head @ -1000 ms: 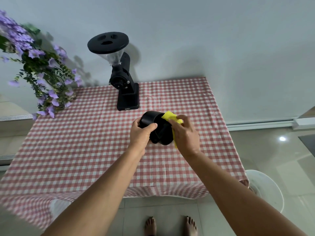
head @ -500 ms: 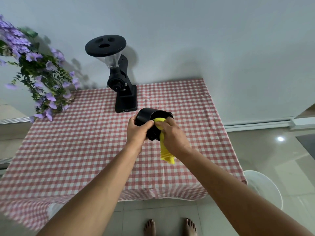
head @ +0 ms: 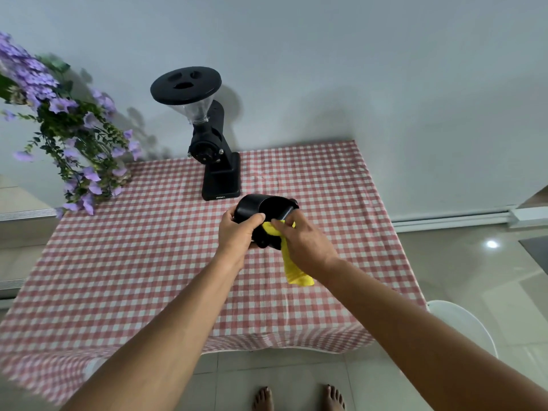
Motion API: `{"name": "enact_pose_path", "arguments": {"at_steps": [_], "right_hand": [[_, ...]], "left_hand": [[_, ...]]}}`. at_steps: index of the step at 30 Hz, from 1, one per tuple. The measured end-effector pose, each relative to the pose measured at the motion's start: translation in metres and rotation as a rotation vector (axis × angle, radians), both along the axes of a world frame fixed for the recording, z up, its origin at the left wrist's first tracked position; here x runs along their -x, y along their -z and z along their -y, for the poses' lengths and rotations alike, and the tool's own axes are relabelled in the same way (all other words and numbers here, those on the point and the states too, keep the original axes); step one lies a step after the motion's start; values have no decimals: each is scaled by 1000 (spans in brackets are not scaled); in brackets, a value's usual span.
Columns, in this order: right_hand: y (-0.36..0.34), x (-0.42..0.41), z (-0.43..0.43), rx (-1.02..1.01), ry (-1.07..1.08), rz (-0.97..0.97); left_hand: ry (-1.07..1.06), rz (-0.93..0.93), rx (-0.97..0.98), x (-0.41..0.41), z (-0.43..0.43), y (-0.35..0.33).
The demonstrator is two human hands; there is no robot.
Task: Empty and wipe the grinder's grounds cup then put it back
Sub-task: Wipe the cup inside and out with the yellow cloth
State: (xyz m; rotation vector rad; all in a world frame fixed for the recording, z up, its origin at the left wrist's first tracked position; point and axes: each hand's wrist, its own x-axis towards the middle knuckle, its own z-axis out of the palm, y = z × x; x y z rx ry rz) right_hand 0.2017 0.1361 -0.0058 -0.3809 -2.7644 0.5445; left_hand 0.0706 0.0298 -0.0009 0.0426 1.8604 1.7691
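— Cup [head: 268, 213]: black, lying tilted above the checked tablecloth [head: 148, 262], mouth facing up and to the right. Who is holding it?

— Left hand [head: 237, 235] is wrapping around its closed end, thumb pressing on the side wall, fingers curling underneath.

— Cloth [head: 292, 262]?

— Yellow, folded. Right hand [head: 305, 247] is pinching its upper end between thumb and fingers and pressing it against the cup's outer wall near the rim; the loose end is hanging down below the wrist.

— Grinder [head: 212, 143]?

— Black, standing upright at the far edge of the table, just behind the cup and apart from it, clear funnel and black lid on top.

— Other items?

— Purple flowers [head: 68, 129] trailing at the far left corner. White chair [head: 465, 324] showing at the right. Bare feet [head: 296, 397] standing on pale floor tiles below the table edge.
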Motion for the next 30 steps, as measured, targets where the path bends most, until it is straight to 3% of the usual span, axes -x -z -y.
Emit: {"name": "enact_pose_path", "arguments": {"at_steps": [6,15,20,25,30], "right_hand": [[-9,16,-21,171,349,-77],[-4,-3,10,227,0,-173],[-9,-8,-19,222,-55,-42],[-29,-1,-49,-6,40,-188],[-31,11,-53,-345,-107,109]], "left_hand": [[42,29,12,-4,-9,-6],[-38,92,-12,2,-2,-2],[-31,100,21,5,1,-1],[58,65,71,9,1,-8],[123,32,90,0,-9,-11]]}}
